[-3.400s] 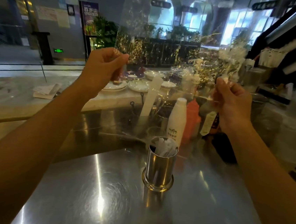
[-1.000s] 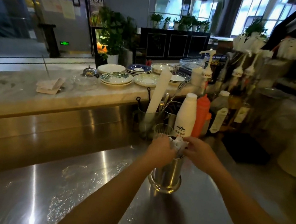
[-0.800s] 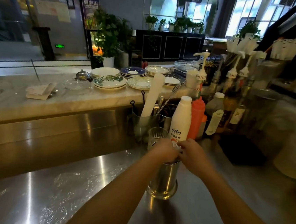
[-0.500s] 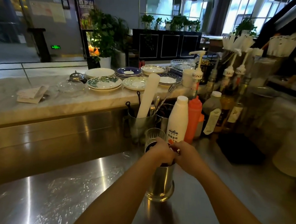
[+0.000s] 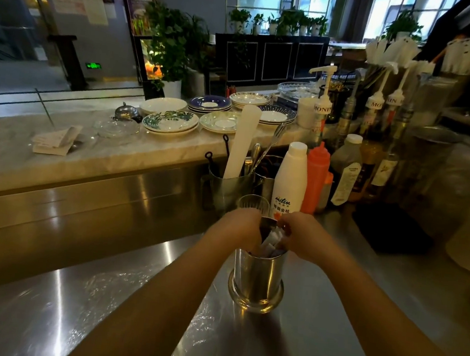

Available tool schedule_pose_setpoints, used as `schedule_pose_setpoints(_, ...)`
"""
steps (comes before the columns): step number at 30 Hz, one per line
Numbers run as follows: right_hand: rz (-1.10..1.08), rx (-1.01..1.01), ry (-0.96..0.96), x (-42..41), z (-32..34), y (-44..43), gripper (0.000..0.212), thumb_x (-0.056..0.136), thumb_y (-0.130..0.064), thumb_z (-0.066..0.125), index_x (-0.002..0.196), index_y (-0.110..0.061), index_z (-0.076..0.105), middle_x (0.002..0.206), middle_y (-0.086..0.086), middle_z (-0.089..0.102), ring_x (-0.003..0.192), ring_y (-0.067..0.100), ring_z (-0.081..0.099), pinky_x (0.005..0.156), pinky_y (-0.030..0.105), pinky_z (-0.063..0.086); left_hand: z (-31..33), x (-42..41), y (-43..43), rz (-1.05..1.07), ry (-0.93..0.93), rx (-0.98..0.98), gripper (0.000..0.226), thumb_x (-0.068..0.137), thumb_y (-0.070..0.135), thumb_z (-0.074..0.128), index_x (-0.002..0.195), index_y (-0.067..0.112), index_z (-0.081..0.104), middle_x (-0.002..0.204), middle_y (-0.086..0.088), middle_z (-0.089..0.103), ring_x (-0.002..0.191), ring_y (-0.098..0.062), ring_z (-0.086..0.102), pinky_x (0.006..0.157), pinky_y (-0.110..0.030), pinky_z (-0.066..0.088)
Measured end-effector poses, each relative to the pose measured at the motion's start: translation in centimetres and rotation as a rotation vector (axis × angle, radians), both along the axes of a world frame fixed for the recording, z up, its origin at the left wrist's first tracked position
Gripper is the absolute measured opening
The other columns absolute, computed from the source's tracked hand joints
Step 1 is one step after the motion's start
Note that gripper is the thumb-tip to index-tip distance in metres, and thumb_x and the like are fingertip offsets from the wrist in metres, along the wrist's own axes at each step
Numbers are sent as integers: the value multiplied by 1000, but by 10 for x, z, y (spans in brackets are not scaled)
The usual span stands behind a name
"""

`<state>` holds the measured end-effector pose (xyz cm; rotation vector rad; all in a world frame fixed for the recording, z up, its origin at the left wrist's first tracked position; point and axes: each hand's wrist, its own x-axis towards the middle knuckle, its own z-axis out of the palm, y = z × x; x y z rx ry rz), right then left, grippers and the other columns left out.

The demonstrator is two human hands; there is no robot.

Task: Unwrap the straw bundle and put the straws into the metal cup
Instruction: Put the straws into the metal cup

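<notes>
A shiny metal cup (image 5: 257, 280) with a flared base stands upright on the steel counter (image 5: 98, 308). White paper-wrapped straws (image 5: 272, 239) stick out of its mouth. My left hand (image 5: 241, 228) rests on the cup's left rim with its fingers curled in among the straws. On the right rim is my right hand (image 5: 299, 234), its fingers pinched on the straw tops. Most of the straws are hidden between my hands, and no clear wrapper is visible.
Just behind the cup stand an empty glass (image 5: 253, 204), a white bottle (image 5: 290, 180), an orange squeeze bottle (image 5: 316, 176) and a utensil holder (image 5: 228, 188). Syrup bottles (image 5: 371, 140) crowd the right. Plates (image 5: 170, 121) lie on the marble ledge.
3.4 s ago my hands held a clear wrapper up high. Since then they have come down onto the cup's mouth and have been pressing and shifting the straws there, which now sit lower.
</notes>
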<state>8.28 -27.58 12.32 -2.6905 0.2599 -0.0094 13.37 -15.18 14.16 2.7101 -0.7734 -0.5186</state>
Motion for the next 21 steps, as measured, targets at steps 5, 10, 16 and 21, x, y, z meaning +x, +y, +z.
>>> schedule_pose_setpoints(5, 20, -78, 36, 3, -1, 3, 35, 84, -13, 61, 118, -10, 54, 126, 14, 53, 124, 32, 43, 100, 41, 39, 6, 3, 7, -117, 85, -1, 39, 78, 7, 67, 115, 6, 56, 111, -14, 63, 96, -25, 63, 86, -34, 54)
schedule_pose_setpoints(10, 108, -97, 54, 7, 3, 6, 28, 84, -5, 55, 112, -3, 58, 116, 17, 58, 113, 35, 52, 94, 40, 43, -2, 3, -5, -134, 63, -69, 33, 79, 11, 67, 111, 5, 58, 105, -15, 66, 89, -21, 62, 81, -29, 52)
schedule_pose_setpoints(16, 6, 40, -88, 6, -8, 3, 30, 85, -6, 57, 114, -11, 55, 125, 12, 55, 125, 29, 44, 103, 43, 36, -32, -5, -22, 59, -193, -179, 30, 84, 24, 60, 112, 14, 52, 107, -9, 62, 97, -24, 59, 80, -34, 46)
schedule_pose_setpoints(21, 61, 123, -269, 1, -11, -11, 23, 80, -7, 63, 102, -12, 64, 99, -2, 55, 90, 11, 51, 78, 12, 38, -36, -8, -18, 95, -77, -406, 26, 84, 20, 60, 108, 16, 55, 102, -7, 61, 96, -23, 59, 84, -36, 50)
